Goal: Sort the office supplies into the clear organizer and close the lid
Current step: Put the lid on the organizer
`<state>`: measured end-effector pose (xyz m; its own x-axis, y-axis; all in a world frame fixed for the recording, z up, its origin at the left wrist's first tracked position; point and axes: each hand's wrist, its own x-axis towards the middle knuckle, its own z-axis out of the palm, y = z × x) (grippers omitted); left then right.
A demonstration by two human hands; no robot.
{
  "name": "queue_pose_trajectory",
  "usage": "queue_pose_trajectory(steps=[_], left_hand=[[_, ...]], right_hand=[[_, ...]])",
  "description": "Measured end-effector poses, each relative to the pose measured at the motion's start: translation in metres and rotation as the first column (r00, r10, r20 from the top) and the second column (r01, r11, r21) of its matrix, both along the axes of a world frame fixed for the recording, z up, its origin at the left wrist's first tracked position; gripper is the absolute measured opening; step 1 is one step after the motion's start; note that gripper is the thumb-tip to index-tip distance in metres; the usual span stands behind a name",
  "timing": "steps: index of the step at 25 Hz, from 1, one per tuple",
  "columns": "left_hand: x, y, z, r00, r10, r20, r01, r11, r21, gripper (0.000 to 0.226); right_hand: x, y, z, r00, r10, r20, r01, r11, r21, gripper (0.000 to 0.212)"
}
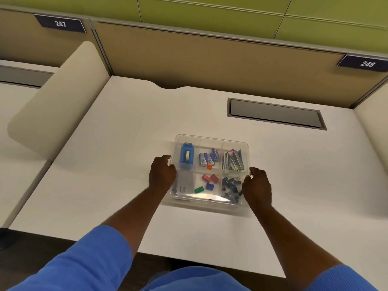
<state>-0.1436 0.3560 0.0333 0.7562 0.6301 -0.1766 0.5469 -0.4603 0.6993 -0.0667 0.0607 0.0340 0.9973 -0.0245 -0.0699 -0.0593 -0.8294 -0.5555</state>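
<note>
A white surface (126,143) is seen; a clear organizer (212,138) is set directly on it, near the middle; a grey recessed panel (275,115) is set into it behind.

Before you, a white desk (130,127) with a shallow notch cut into its far edge. Set into its surface at your right, a grey rectangular cable hatch (276,114), lid flush and shut. Behind the desk, a tan fabric partition (210,57) topped by a green wall panel (210,9). On the partition you have two dark number plates: 247 (60,23) at your left, 248 (366,64) at your right. At your left, a cream rounded side divider (58,97) stands between this desk and the neighbouring desk (12,114). Dark floor (42,240) shows below the near edge.
</note>
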Motion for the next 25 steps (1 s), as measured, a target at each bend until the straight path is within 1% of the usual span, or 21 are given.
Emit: queue_pose_trajectory(steps=[2, 5, 8, 10, 14, 17, 25], left_hand=[[0.005, -0.003, -0.002, 0.999, -0.037, 0.003, 0.037, 0.997, 0.074, 0.051], [0.019, -0.002, -0.006, 0.987, -0.155, -0.043, 0.160, 0.965, 0.209, 0.064], [0.043, 0.002, -0.011, 0.948, -0.302, -0.104, 0.319, 0.894, 0.315, 0.074], [0.063, 0.006, -0.014, 0.909, -0.378, -0.174, 0.416, 0.837, 0.357, 0.079], [0.092, 0.016, -0.019, 0.837, -0.441, -0.323, 0.542, 0.747, 0.385, 0.086], [0.092, 0.019, -0.025, 0.803, -0.455, -0.384, 0.583, 0.734, 0.349, 0.088], [0.084, 0.014, -0.032, 0.836, -0.464, -0.292, 0.547, 0.739, 0.393, 0.085]], right_hand=[[-0.001, 0.002, 0.004, 0.999, 0.014, 0.048, -0.011, 0.997, -0.075, 0.038], [0.006, 0.007, 0.007, 0.986, 0.116, 0.120, -0.100, 0.986, -0.135, 0.048], [0.031, 0.013, 0.005, 0.975, 0.210, 0.074, -0.194, 0.964, -0.179, 0.061], [0.053, 0.017, 0.000, 0.963, 0.266, 0.047, -0.250, 0.943, -0.220, 0.067], [0.087, 0.023, -0.014, 0.935, 0.353, -0.043, -0.349, 0.888, -0.298, 0.076], [0.091, 0.019, -0.027, 0.912, 0.395, -0.108, -0.408, 0.851, -0.330, 0.080], [0.085, 0.018, -0.037, 0.917, 0.389, -0.087, -0.398, 0.875, -0.277, 0.081]])
